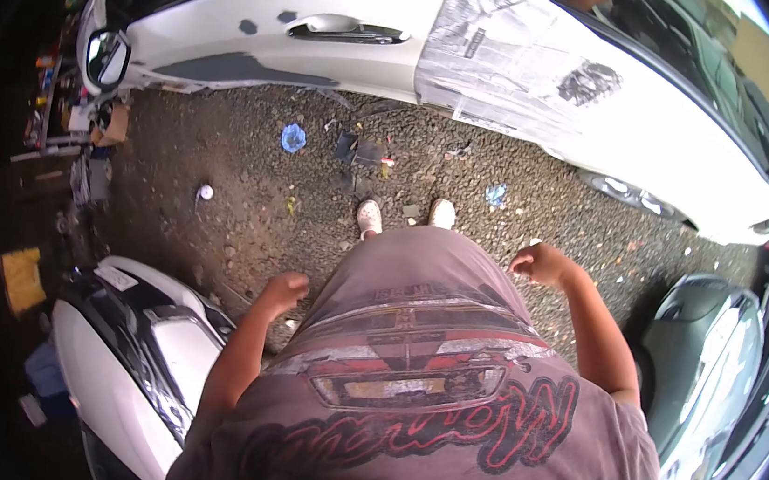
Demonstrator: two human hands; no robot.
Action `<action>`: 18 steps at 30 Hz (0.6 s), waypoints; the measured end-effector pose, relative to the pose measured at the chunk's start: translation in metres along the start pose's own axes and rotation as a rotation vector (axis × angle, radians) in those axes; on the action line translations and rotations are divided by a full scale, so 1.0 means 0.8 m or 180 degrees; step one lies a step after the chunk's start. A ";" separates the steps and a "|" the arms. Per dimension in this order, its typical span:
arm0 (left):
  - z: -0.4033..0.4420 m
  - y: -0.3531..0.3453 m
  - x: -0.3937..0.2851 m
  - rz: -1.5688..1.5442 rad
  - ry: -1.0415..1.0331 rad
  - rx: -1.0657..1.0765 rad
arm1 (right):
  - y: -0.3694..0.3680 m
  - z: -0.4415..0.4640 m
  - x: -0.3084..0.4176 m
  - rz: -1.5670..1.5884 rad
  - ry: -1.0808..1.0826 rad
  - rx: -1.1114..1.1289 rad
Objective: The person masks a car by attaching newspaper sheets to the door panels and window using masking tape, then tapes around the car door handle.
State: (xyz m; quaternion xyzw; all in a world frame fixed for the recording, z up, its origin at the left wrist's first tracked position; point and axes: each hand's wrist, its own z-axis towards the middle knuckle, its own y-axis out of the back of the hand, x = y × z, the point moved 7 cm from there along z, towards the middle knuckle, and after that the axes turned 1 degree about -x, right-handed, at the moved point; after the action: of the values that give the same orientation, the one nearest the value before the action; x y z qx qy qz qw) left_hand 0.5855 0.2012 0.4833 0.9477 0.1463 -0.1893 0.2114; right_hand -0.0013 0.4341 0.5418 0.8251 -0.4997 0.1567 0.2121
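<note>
Standing on gravel, facing grey-patched white car beyond pale shoes, hanging left grip and right grip loosely curled either side of printed shirt, unable to tell whether pressed together

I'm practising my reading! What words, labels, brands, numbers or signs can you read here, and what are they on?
Nothing is clear enough to quote.
Shirt: big red-edged lettering, upside down and creased; smaller letters faded.
Printed paper on the white car: too small.
Pale label on the lower-left white vehicle: blurred.
</note>
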 end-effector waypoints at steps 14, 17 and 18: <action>0.297 -0.072 -0.254 -0.0536 -0.0908 -0.0243 | -0.005 -0.057 0.030 -0.0791 -0.0479 -0.0472; 0.374 -0.096 -0.320 -0.0550 -0.1135 -0.0249 | -0.008 -0.079 0.012 -0.0722 -0.0589 -0.0608; 0.380 -0.093 -0.348 -0.0673 -0.1042 -0.0239 | -0.011 -0.084 -0.001 -0.0709 -0.0632 -0.0655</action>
State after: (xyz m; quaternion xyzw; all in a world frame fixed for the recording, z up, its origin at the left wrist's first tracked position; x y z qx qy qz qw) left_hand 0.2222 0.0725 0.3195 0.8751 0.2156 -0.3564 0.2465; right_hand 0.0033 0.4727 0.5976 0.8607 -0.4372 -0.0021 0.2611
